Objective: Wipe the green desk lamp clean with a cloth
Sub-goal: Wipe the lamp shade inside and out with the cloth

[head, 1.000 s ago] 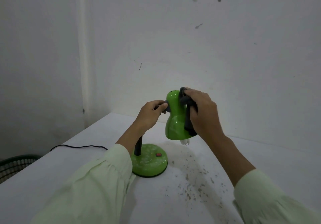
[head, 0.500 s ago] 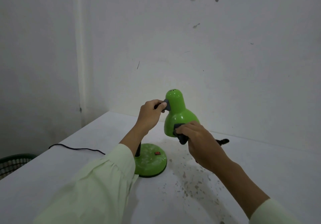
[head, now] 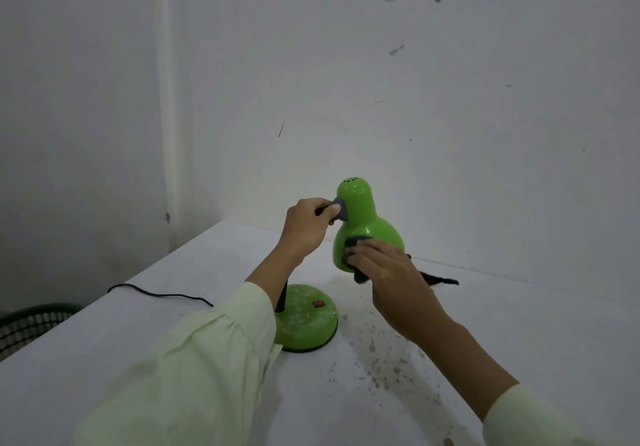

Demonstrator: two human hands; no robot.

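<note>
The green desk lamp (head: 360,217) stands on the white table (head: 519,324), its bell-shaped shade upright over a round, dusty green base (head: 308,324) with a red switch. My left hand (head: 306,225) grips the dark neck joint at the shade's left side. My right hand (head: 388,272) presses a dark cloth (head: 353,248) against the lower front of the shade. A strip of the cloth trails out behind the hand at the right. The black stem is mostly hidden by my left forearm.
The lamp's black cord (head: 156,293) runs left across the table to its edge. A dark green mesh basket (head: 27,324) sits below the table at the far left. Dirt specks (head: 381,366) are scattered on the table in front of the base. White walls close behind.
My right hand with the cloth slid down from the top of the shade to its lower front. The left hand has kept its hold on the neck.
</note>
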